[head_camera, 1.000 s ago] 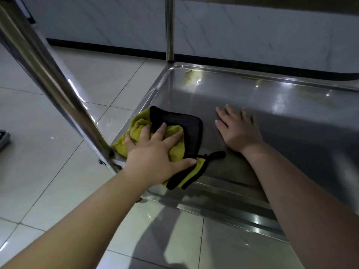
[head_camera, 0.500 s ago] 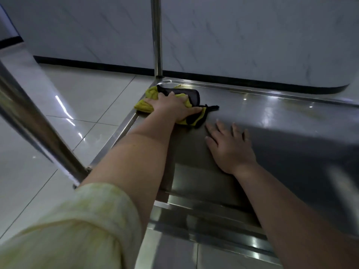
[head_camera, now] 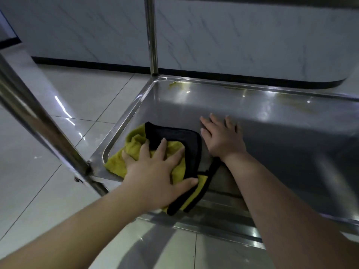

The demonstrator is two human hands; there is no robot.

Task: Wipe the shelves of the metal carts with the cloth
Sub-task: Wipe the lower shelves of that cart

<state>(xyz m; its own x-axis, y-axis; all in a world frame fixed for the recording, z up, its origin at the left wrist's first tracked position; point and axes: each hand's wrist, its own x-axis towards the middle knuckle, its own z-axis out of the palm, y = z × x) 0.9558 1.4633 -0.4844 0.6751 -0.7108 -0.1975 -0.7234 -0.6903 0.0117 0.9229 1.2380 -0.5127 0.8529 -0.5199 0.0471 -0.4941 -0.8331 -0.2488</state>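
A yellow cloth with black trim (head_camera: 186, 150) lies crumpled in the near left corner of the metal cart's bottom shelf (head_camera: 272, 133). My left hand (head_camera: 155, 171) presses flat on the cloth, fingers spread over it. My right hand (head_camera: 223, 138) rests palm down on the bare shelf just right of the cloth, holding nothing. A yellowish smear (head_camera: 174, 84) sits in the far left corner of the shelf, and fainter yellow marks run along the far rim.
A slanted metal post (head_camera: 38, 129) of the cart crosses the left foreground. A vertical post (head_camera: 152, 35) rises from the far left corner. Glossy floor tiles (head_camera: 48, 191) surround the cart, and a marbled wall with a black baseboard (head_camera: 213, 74) stands behind it.
My left hand has pulled the cloth back from the far left corner to the near left corner of the shelf. The right hand has stayed flat on the shelf.
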